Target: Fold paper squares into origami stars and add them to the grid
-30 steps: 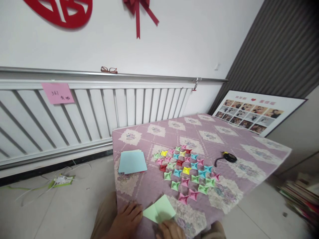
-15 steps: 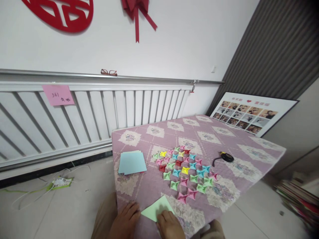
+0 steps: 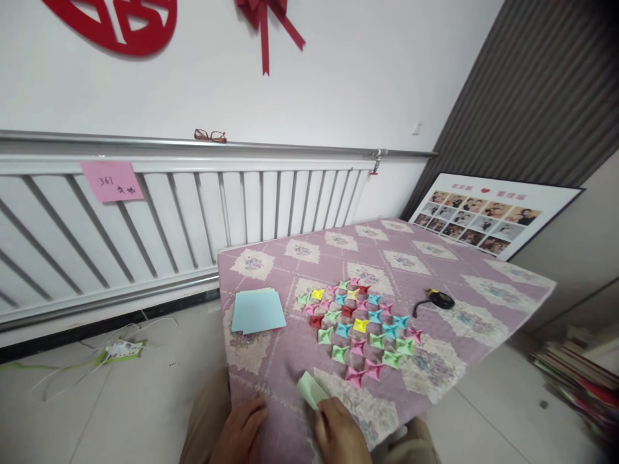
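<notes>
A light green folded paper [image 3: 312, 390] is at the near edge of the table, lifted at an angle. My right hand [image 3: 340, 433] pinches its lower end. To the left, my left hand [image 3: 243, 428] rests on the table edge, apart from the paper, its fingers slightly bent and nothing seen in them. Beyond the hands, several small folded paper stars [image 3: 360, 325] in pink, green, blue, yellow and red lie in rows. A stack of square paper [image 3: 258, 310], light blue on top, lies at the left.
The table [image 3: 285, 361] has a purple patterned cloth. A black coiled cord [image 3: 441, 299] lies at its right. A photo board [image 3: 483, 219] leans at the back right. Behind stands a white radiator [image 3: 242, 206] with glasses [image 3: 210, 135] on the pipe above. A power strip [image 3: 120, 350] is on the floor.
The green paper has gone from lying flat as a triangle to a narrower, raised shape in my right hand. My left hand has drawn slightly away from it. The view has shifted a little.
</notes>
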A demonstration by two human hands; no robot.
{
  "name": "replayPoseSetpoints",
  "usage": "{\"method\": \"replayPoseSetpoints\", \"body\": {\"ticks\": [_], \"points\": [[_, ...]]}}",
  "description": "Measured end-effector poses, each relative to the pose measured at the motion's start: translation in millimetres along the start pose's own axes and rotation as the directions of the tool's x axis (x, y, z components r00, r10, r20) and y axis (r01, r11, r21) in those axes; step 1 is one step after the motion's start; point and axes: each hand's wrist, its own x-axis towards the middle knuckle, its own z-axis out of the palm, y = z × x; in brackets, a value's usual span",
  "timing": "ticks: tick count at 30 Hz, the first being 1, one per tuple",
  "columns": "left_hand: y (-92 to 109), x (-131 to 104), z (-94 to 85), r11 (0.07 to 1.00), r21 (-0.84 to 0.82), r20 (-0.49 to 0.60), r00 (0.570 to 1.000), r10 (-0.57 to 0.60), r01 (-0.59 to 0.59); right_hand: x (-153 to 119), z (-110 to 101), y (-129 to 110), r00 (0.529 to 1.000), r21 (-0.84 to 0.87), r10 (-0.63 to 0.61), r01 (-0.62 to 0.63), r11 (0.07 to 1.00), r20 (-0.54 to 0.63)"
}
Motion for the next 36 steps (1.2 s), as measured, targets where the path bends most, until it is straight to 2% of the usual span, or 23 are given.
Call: {"method": "replayPoseSetpoints", "body": {"ticks": [2,3,4,5,7,8,9,11,17,19,22,27,31,36], "points": [[6.1,0.5,-7.3,1.000,-0.018,-0.057,0.998,-0.009,0.008,1.9,-9.2,-11.1,0.985,0.285,0.171,-0.169,0.944,0.019],[9.7,1.1,-11.0,1.000,-0.026,-0.069,0.997,-0.018,0.016,2.4,-12.3,-17.0,0.964,0.424,0.255,-0.262,0.867,0.075],[13.1,1.8,-14.3,0.999,-0.034,-0.073,0.997,-0.039,0.036,2.5,-14.0,-22.7,0.929,0.544,0.324,-0.369,0.753,0.181],[16.3,2.4,-16.9,0.997,-0.040,-0.071,0.995,-0.070,0.067,2.2,-14.2,-27.8,0.874,0.634,0.406,-0.477,0.609,0.269],[21.2,2.6,-19.2,0.993,-0.042,-0.064,0.991,-0.116,0.114,0.7,-10.3,-35.0,0.769,0.721,0.506,-0.597,0.352,0.390],[22.9,2.2,-18.8,0.992,-0.035,-0.057,0.990,-0.127,0.125,-0.3,-6.9,-36.7,0.734,0.733,0.533,-0.622,0.277,0.421],[24.2,1.4,-17.4,0.992,-0.022,-0.045,0.991,-0.126,0.126,-1.3,-3.2,-37.1,0.715,0.735,0.549,-0.632,0.244,0.432],[26.6,-0.2,-11.9,0.995,0.017,-0.002,0.995,-0.097,0.097,-3.0,3.7,-34.5,0.713,0.717,0.562,-0.640,0.276,0.419],[45.4,5.9,12.5,0.996,0.065,0.119,0.991,0.053,-0.061,-5.8,5.5,-19.2,0.777,0.541,0.585,-0.604,0.585,0.234],[54.1,14.6,16.4,0.997,0.073,0.137,0.990,0.017,-0.028,-6.8,3.4,-16.2,0.805,0.490,0.568,-0.570,0.660,0.172],[64.5,31.6,14.8,0.997,0.079,0.178,0.983,-0.035,0.021,-8.1,3.3,-13.2,0.835,0.463,0.530,-0.533,0.708,0.152],[72.4,51.5,9.6,0.997,0.071,0.255,0.967,0.011,-0.030,-8.6,6.6,-9.1,0.852,0.446,0.495,-0.515,0.732,0.172],[70.9,51.6,19.2,0.994,0.091,0.254,0.966,0.040,-0.065,-9.0,6.5,-7.4,0.873,0.408,0.460,-0.484,0.774,0.162],[65.3,47.3,29.0,0.991,0.094,0.249,0.966,0.070,-0.096,-12.2,6.3,-8.9,0.906,0.283,0.398,-0.423,0.861,0.144]]}}
